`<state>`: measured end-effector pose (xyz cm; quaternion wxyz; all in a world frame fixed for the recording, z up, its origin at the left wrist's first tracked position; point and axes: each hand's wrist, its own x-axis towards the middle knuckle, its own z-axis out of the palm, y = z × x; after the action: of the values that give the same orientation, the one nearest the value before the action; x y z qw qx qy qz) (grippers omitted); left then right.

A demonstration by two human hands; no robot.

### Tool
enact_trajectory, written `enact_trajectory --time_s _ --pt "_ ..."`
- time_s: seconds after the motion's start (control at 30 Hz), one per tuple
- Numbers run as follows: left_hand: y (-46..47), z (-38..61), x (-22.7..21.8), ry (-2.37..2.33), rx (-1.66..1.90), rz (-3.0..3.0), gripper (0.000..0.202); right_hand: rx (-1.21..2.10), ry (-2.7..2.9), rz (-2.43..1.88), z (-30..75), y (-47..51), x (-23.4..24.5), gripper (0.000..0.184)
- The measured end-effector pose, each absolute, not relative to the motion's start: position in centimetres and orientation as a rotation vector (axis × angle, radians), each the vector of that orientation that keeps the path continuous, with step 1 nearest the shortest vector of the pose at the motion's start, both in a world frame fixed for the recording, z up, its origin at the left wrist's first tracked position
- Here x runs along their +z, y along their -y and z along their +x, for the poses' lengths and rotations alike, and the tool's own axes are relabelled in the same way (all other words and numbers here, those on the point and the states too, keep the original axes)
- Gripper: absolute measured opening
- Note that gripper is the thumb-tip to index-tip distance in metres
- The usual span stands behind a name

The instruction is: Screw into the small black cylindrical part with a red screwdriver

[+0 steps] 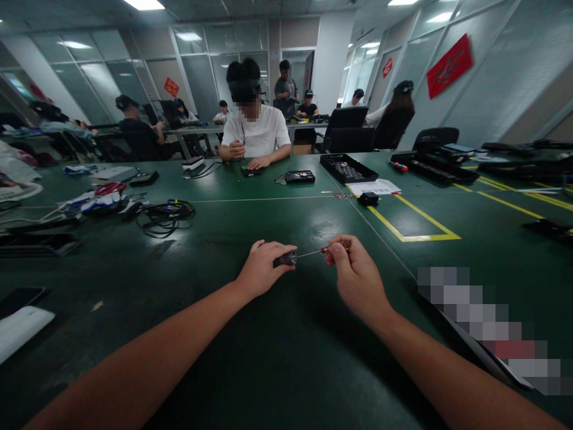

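Note:
My left hand (pixel 265 267) is closed around a small dark cylindrical part (pixel 286 259), its round end facing right. My right hand (pixel 356 276) grips a screwdriver (pixel 336 246) by its reddish handle. The thin metal shaft points left, and its tip is at the end face of the dark part; whether it sits in a screw is too small to tell. Both hands are over the green table (pixel 277 358), in the middle of the view. My left fingers hide much of the cylindrical part.
Coiled black cables (pixel 165 216) lie at the left. A black tray of parts (pixel 348 168), a small black block (pixel 368 199) and yellow tape (pixel 425 237) are beyond my right hand. A person in a white shirt (pixel 264 132) sits opposite. A blurred-out flat object (pixel 478 328) lies at right.

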<state>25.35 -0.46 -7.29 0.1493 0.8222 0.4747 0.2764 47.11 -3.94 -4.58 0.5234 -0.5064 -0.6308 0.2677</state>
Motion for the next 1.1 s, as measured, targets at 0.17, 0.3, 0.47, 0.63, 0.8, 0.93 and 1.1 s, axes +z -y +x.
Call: enact_trajectory --time_s 0.17,0.3,0.47,0.63,0.8,0.93,1.1 --pt "0.6 25.5 -7.1 -1.375 0.773 2.359 0.04 0.597 1.545 -1.271 47.2 4.0 -4.5 0.024" --pt "0.5 25.5 -7.1 -1.398 0.796 2.317 0.039 0.57 1.516 -1.3 47.3 3.9 -4.6 0.025" --pt "0.2 25.4 -7.3 -1.433 0.844 2.256 0.038 0.564 1.483 -1.287 47.3 3.7 -4.7 0.026" --pt "0.1 25.4 -7.5 -1.417 0.896 2.131 0.037 0.567 1.458 -1.29 47.5 3.7 -4.8 0.027" --pt "0.2 25.4 -7.2 -1.419 0.939 2.072 0.036 0.584 1.412 -1.277 47.7 3.7 -4.6 0.026" --pt "0.5 25.4 -6.2 -1.454 0.955 2.043 0.044 0.589 1.396 -1.27 47.6 3.7 -4.4 0.025" --pt "0.7 25.2 -4.5 -1.462 0.774 2.063 0.033 0.599 1.396 -1.247 47.5 3.8 -4.3 0.026"
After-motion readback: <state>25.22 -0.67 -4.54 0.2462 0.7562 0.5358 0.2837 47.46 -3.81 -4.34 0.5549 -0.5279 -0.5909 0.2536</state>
